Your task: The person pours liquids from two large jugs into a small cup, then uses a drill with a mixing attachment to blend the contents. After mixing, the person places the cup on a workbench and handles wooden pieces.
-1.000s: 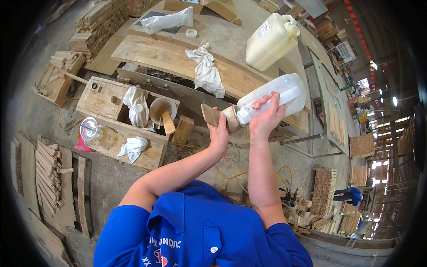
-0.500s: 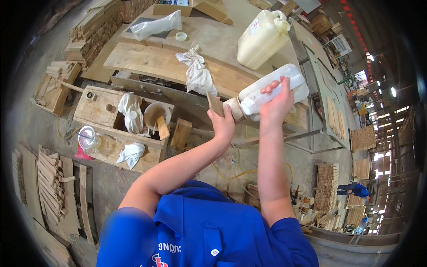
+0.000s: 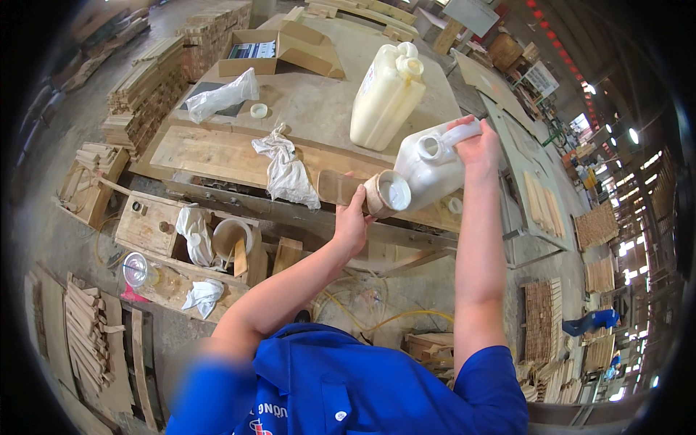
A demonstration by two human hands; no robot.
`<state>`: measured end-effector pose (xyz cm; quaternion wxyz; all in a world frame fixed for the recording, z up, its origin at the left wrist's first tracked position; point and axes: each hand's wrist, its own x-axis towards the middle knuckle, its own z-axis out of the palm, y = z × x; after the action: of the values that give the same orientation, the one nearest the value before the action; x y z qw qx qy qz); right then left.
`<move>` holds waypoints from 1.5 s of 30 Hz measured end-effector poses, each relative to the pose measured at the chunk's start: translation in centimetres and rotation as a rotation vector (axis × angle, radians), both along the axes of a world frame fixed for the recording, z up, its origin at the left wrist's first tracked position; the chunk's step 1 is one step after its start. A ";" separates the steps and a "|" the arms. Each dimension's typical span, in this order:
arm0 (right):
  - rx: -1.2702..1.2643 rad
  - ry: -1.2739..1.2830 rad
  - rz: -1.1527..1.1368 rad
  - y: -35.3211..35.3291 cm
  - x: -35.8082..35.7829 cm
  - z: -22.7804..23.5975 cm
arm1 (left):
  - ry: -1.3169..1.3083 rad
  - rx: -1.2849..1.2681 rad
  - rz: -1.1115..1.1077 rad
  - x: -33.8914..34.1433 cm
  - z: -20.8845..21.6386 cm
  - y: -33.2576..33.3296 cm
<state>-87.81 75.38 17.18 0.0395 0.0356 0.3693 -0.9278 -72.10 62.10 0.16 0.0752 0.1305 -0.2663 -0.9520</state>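
Note:
My left hand (image 3: 351, 226) is closed around a crusted tan cup (image 3: 375, 196), with the cup's round opening turned toward the right. White liquid (image 3: 396, 194) shows inside it. A flat brown wooden piece (image 3: 333, 187) sticks out from the cup on the other side of my fingers; how they join is hidden. Just right of the cup is a white plastic jug (image 3: 426, 177), its mouth uncapped. My right hand (image 3: 478, 148) is closed on the jug's handle. Whether the jug rests on the table edge, I cannot tell.
A yellowish jerrycan (image 3: 384, 101) stands on the table beyond the jug. A white rag (image 3: 283, 167) lies across a board on the near edge. On the left, a wooden box (image 3: 159, 232) holds a bucket (image 3: 233, 238) with a stick. Yellow hose (image 3: 406, 317) crosses the floor.
The white jug was tipped over with its mouth by the cup; now it is more upright and the mouth is away from the cup. My right hand has shifted to the right.

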 end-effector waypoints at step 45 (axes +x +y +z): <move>1.038 0.343 0.492 -9.5 -21.2 6.6 | -0.048 -0.014 0.165 8.8 -4.5 -9.6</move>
<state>-109.02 65.85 23.74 0.1704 -0.1863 0.7726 -0.5825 -63.27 52.46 -4.34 0.1480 0.1741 -0.2632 -0.9373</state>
